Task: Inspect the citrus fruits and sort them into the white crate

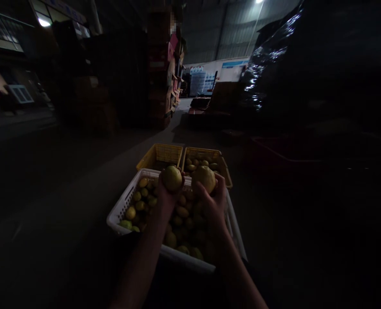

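My left hand (168, 198) is closed around a round yellow-green fruit (172, 179), perhaps a citrus, and holds it above the white crate (123, 205). Beside it, my right hand (214, 201) grips a second, paler and slightly larger-looking yellow-green fruit (204, 179), thumb on the near side. The two fruits are raised side by side, a small gap between them. Below my hands, many smaller-looking yellow and green fruits (182, 211) fill the white crate, partly hidden by my forearms.
Behind the white crate stand two yellow crates; the right one (226, 169) holds similar fruits, the left one (145, 161) shows little inside. Stacked cartons (160, 81) rise farther back. A plastic-wrapped stack (267, 64) is at right. The surroundings are very dark.
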The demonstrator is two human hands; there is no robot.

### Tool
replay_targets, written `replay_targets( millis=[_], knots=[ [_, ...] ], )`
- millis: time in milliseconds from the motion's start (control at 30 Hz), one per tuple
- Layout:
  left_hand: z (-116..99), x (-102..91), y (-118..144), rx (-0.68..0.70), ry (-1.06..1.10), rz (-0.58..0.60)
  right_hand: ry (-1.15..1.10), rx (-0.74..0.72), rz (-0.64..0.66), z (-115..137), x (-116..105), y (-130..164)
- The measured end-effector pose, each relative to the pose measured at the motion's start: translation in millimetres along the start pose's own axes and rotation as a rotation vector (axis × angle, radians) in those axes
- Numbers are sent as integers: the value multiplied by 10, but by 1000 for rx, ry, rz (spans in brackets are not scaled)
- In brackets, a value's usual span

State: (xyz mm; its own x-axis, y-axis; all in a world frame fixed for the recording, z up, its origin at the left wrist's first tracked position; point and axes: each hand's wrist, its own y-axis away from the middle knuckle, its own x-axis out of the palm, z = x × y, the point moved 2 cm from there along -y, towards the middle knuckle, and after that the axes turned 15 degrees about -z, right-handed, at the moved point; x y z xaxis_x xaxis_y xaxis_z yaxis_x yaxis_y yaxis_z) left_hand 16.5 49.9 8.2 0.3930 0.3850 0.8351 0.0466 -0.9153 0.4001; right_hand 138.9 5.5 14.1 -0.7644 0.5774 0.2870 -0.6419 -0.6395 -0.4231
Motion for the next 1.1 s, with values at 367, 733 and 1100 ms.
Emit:
replay_targets(
  millis=[367, 733, 1100],
  knots=[
    [-10, 40, 102, 145, -1, 80, -151, 339, 233, -91, 51, 12],
    [-36, 19, 32, 103, -2, 41, -195, 409, 297, -94, 45, 10],
    [29, 9, 12, -3, 51, -15, -248, 561, 196, -191, 128, 56]
  ],
)
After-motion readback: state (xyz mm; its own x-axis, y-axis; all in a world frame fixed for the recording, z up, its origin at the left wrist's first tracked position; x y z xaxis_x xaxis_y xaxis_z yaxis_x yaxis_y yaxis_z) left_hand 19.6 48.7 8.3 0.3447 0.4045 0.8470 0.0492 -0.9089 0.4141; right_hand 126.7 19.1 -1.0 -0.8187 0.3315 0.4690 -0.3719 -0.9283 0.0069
